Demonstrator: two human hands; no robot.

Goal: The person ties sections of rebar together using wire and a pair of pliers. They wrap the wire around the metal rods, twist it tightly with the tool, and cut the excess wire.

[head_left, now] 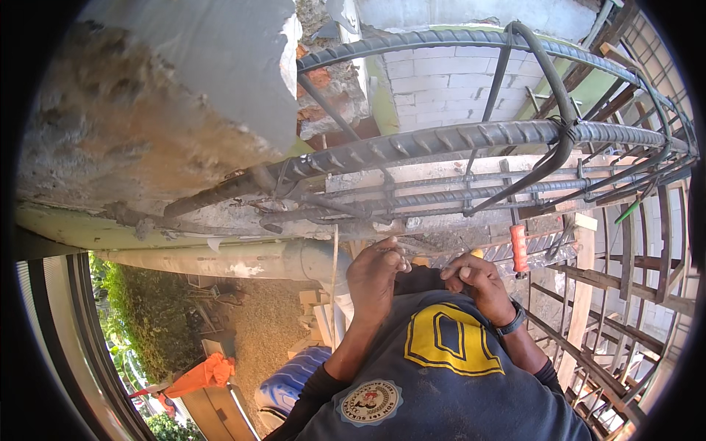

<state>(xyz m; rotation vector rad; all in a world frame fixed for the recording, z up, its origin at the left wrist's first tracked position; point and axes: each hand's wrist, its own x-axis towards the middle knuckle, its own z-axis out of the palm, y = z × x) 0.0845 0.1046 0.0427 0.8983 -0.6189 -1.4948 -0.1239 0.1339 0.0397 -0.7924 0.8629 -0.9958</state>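
Across the view above our hands stretches a cage of ribbed steel bars (441, 145), tied with bent rings, beside a rough grey wall (198, 66). Lower down, a dark shirt (448, 404) covers our chest, and a pale pipe (198, 260) runs off left. Our left hand (371, 281) and right hand (483, 285) sit apart, below the cage's lower bars, fingers curled; we cannot tell whether either pinches anything. Near the right hand is a red-handled tool (519, 250); that wrist wears a watch (512, 320).
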